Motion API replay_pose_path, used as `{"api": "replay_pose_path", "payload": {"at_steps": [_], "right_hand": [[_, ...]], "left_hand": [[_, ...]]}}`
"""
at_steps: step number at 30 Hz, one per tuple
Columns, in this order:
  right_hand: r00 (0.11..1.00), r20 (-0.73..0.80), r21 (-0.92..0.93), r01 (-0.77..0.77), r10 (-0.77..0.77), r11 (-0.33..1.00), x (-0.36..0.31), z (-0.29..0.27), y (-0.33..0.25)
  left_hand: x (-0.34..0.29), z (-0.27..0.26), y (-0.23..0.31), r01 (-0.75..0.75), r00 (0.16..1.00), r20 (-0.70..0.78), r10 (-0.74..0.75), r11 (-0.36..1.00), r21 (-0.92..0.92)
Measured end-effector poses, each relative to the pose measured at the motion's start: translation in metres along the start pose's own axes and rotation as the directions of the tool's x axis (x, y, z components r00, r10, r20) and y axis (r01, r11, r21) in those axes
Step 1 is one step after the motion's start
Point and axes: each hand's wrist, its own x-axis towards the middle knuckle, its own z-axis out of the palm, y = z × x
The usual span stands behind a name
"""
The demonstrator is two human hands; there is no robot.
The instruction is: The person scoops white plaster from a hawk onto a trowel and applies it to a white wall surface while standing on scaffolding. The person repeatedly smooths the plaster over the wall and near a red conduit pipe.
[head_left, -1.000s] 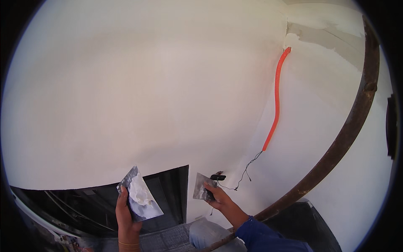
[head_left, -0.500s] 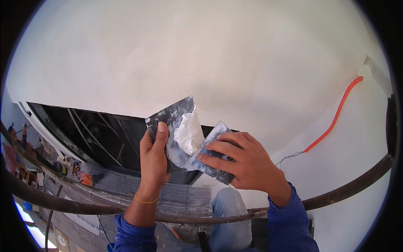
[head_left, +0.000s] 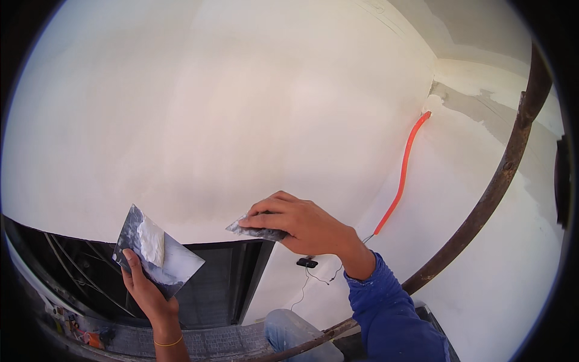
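Observation:
My left hand [head_left: 151, 298] grips a flat square metal plate [head_left: 184, 265] by its lower left side, thumb on top. A thick mound of white putty [head_left: 151, 242] lies on the plate's upper face. To the right, my right hand [head_left: 310, 226] is closed on a putty-smeared scraper blade [head_left: 265, 233], its pointed corner turned left. The blade is apart from the plate and in front of the lower part of the pale wall [head_left: 181, 120]; whether it touches the wall I cannot tell. My right palm is hidden.
A dark window opening [head_left: 208, 283] lies below the wall. An orange-red conduit [head_left: 403, 175] with wires hangs at the right corner. A rusty curved pipe [head_left: 491, 208] runs close along my right. A small black box [head_left: 307, 262] with wires sits below my right hand.
The view has shifted up and right. My hands have separated: the plate with putty is now lower left, and the scraper has come off the putty and stands apart from the plate.

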Motion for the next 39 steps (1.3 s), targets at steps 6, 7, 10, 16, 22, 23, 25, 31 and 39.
{"api": "replay_pose_path", "payload": {"at_steps": [6,7,10,16,22,23,25,31,39], "right_hand": [[0.754,-0.607,-0.122,-0.401,0.251,0.908,0.037,-0.109,0.066],[0.728,-0.644,-0.145,-0.416,0.234,0.898,0.044,-0.119,0.072],[0.714,-0.687,-0.303,-0.448,0.133,0.841,0.064,-0.141,0.083],[0.740,-0.668,-0.432,-0.472,0.080,0.768,0.079,-0.146,0.093],[0.701,-0.713,-0.491,-0.510,0.011,0.706,0.084,-0.134,0.103],[0.694,-0.720,-0.494,-0.484,-0.027,0.722,0.084,-0.131,0.106],[0.670,-0.741,-0.470,-0.471,-0.044,0.747,0.084,-0.121,0.112],[0.686,-0.719,-0.500,-0.404,-0.107,0.766,0.060,-0.033,0.127],[0.734,-0.674,-0.460,-0.328,-0.084,0.825,-0.007,0.134,0.159]], "left_hand": [[0.016,-0.017,-0.014,0.115,0.989,0.098,-0.109,0.992,-0.052],[0.018,-0.019,-0.014,0.145,0.984,0.113,-0.137,0.988,-0.059],[0.020,-0.021,-0.012,0.158,0.977,0.148,-0.151,0.987,-0.034],[0.017,-0.016,-0.004,0.194,0.973,0.125,-0.194,0.981,0.009],[0.014,-0.011,0.003,0.205,0.968,0.136,-0.212,0.977,0.064],[0.014,-0.011,0.004,0.222,0.969,0.095,-0.230,0.971,0.091],[0.014,-0.010,0.004,0.232,0.968,0.076,-0.239,0.968,0.094],[0.016,-0.012,0.002,0.223,0.969,0.077,-0.233,0.968,0.119],[0.013,-0.011,0.003,0.228,0.971,0.052,-0.235,0.967,0.117]]}}
